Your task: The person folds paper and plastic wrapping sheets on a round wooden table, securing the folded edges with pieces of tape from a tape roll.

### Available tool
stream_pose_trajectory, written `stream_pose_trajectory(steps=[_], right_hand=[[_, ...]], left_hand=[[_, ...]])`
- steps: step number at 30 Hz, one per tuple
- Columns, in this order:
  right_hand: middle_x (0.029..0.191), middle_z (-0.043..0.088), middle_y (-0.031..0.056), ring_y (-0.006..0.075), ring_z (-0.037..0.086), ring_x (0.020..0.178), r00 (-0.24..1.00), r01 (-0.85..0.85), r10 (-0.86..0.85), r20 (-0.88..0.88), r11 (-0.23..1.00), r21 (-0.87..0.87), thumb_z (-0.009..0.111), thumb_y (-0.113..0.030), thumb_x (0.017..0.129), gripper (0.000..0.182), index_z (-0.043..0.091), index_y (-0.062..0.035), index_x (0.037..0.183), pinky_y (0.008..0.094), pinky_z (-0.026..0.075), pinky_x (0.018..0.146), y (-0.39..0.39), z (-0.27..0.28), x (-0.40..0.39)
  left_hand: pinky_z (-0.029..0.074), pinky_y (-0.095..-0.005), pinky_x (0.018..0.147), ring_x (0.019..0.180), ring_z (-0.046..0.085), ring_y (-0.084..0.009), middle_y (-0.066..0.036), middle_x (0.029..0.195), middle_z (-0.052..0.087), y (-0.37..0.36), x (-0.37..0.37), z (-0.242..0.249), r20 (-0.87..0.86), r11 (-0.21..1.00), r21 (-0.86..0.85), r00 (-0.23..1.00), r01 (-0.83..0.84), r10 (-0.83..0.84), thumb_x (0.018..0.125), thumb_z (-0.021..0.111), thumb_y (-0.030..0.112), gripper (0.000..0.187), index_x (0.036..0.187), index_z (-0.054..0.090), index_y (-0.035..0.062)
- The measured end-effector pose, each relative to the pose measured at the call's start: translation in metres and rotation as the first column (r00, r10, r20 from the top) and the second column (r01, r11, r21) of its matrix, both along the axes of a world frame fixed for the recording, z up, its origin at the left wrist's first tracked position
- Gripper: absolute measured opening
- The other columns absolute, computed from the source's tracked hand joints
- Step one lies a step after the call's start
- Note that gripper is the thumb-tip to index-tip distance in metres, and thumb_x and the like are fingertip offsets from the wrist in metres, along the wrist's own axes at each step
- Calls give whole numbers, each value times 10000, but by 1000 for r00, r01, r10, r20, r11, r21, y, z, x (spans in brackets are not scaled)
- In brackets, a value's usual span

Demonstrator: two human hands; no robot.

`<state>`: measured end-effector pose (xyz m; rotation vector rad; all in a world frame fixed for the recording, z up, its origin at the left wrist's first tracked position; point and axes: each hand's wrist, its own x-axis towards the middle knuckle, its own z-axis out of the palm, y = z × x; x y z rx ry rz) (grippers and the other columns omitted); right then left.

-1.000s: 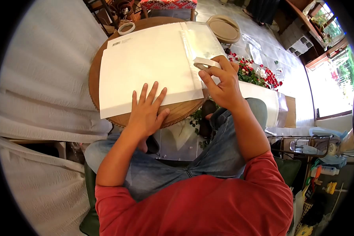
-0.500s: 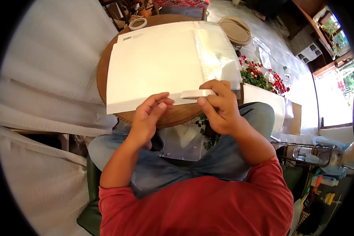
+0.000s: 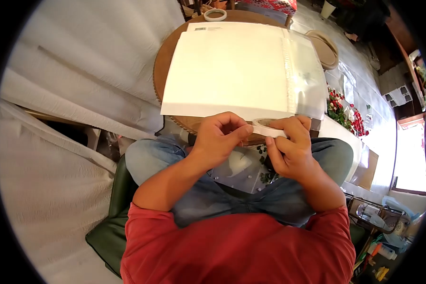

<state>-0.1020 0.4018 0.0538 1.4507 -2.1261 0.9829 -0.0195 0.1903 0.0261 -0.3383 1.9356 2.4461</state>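
Between left hand (image 3: 217, 142) and right hand (image 3: 292, 146), white tape roll (image 3: 266, 130).

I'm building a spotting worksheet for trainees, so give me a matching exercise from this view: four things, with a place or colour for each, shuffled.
Things:
1. Near roll
2. Far roll
3. Shirt
4. Jeans

Places or colours:
A. blue
B. on the table
C. in the right hand
D. red

Pairs: 1-C, 2-B, 3-D, 4-A
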Motion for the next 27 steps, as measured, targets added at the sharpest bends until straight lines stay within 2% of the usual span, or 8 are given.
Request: stream_pose_trajectory(steps=[6,8,9,11,17,20,23,27], right_hand=[[854,695,104,250,634,717,988,-129,136,74,988,-87,795,-4,850,261,545,-55,793,403,438,682,5,3,-3],[781,656,100,209,603,619,818,76,62,572,974,-214,781,-8,908,235,549,-33,934,363,429,580,8,2,7],[781,656,100,209,603,619,819,86,53,572,973,-214,781,-8,908,235,549,-33,934,363,429,580,9,4,6],[748,639,100,189,569,569,823,70,-15,568,995,-75,760,-34,942,223,559,-25,1037,342,413,540,12,14,-4],[701,655,112,265,581,541,794,145,-190,578,982,123,764,-171,949,144,688,-54,986,403,450,560,27,22,-21],[709,667,125,299,622,591,817,187,-220,533,975,117,767,-159,940,136,693,-56,992,420,478,593,34,15,-27],[711,673,132,335,651,640,845,221,-267,464,963,153,759,-148,939,116,702,-54,976,436,499,620,38,17,-32],[704,674,142,353,661,643,819,230,-304,487,951,206,751,-148,944,122,710,-37,974,443,509,631,43,23,-34]], left_hand=[[518,-246,637,696,620,-80,-41,829,707,-12,2,15,26,998,-37,999,43,-42,1015,757,121,117,999,699,21],[535,-268,737,800,654,-114,-76,949,722,-20,3,38,158,964,-262,987,53,-12,1027,732,127,121,976,681,31],[535,-268,737,800,654,-114,-76,949,722,-24,2,32,158,963,-261,987,63,-22,1027,732,127,121,976,681,31],[541,-301,893,948,661,-151,-113,1130,710,-31,-1,12,-121,878,-477,992,-30,-31,1050,692,161,165,975,662,17],[496,-385,1073,1201,669,-303,-195,1460,605,-17,-6,-7,128,690,-713,991,125,-48,1086,601,177,184,1120,611,-4],[432,-483,1177,1485,486,-453,-334,1684,347,-1,-10,-9,193,699,-684,976,208,-102,1089,573,152,165,1185,558,19],[245,-509,1299,1591,175,-558,-416,1666,256,6,-13,-26,12,616,-779,985,117,-172,1087,569,133,135,1073,530,4],[165,-486,1323,1583,191,-568,-423,1660,260,12,-17,-41,-40,628,-774,983,84,-181,1087,565,128,129,1060,534,5]])
